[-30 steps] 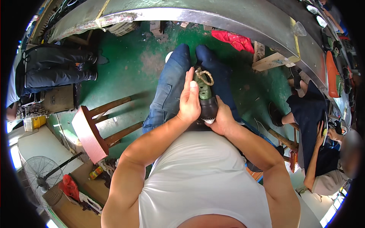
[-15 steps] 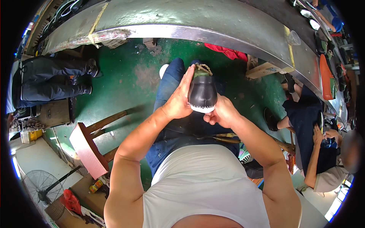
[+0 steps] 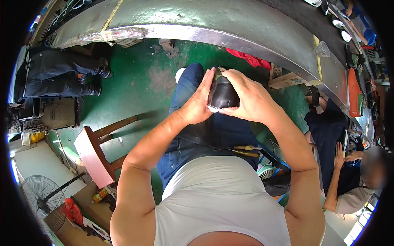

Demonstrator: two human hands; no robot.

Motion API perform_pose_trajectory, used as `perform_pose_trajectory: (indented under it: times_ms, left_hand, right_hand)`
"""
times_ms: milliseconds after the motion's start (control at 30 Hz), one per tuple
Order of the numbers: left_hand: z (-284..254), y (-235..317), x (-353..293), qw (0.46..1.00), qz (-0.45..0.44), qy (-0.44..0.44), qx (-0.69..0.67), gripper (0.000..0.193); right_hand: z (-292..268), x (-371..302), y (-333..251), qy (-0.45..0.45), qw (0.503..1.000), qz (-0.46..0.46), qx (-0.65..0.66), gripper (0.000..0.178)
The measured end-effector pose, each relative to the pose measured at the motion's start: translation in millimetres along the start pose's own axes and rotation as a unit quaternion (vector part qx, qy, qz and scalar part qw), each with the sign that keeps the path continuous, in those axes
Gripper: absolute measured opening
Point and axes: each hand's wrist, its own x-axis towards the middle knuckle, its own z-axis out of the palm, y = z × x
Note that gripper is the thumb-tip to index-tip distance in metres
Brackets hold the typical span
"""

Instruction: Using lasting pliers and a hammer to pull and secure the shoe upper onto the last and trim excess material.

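Observation:
Above my lap, I hold a black shoe (image 3: 223, 97) between both hands, its rounded black part toward me and a row of white zigzag stitches along its lower edge. Pressed along the shoe's left side is my left hand (image 3: 197, 103), fingers straight and together, pointing away from me. My right hand (image 3: 253, 97) curls round the right side, fingers over the far end and thumb low by the stitched edge. A greenish patch shows at the far end; the rest there is hidden by my fingers. Across my lap lies a hand tool with a yellowish handle (image 3: 246, 148).
A long metal-edged bench (image 3: 230, 37) curves across the far side. A pink-topped stool (image 3: 92, 158) stands at the left, with a fan (image 3: 41, 201) behind it. One person (image 3: 340, 164) sits at the right; another person's dark-trousered legs (image 3: 57, 78) are at the far left.
My right hand has moved from beneath the shoe up around its right side and far end. The shoe has shifted slightly right and farther away, turning a little. My left hand keeps its hold.

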Motion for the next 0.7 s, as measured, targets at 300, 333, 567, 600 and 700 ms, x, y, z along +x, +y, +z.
perform_pose_trajectory:
  times_ms: [300, 333, 567, 600, 700]
  left_hand:
    - [5, -25, -2, 0.999, -0.022, 0.035, -0.011, 0.101]
    - [8, -22, -3, 0.998, -0.032, 0.049, -0.039, 0.100]
    - [-9, 29, -2, 0.951, -0.177, 0.080, -0.242, 0.096]
    - [-10, 31, -3, 0.924, -0.208, 0.070, -0.314, 0.091]
    - [-21, 38, -2, 0.899, -0.317, -0.046, -0.299, 0.084]
  right_hand:
    - [21, 2, -2, 0.117, 0.990, 0.075, 0.008, 0.089]
    - [24, -9, -5, 0.149, 0.984, 0.085, 0.051, 0.091]
    - [76, -178, -7, -0.181, 0.978, 0.105, 0.011, 0.050]
    - [71, -179, -12, -0.198, 0.973, 0.120, 0.002, 0.048]
    - [61, -177, -25, -0.230, 0.964, 0.133, -0.023, 0.048]
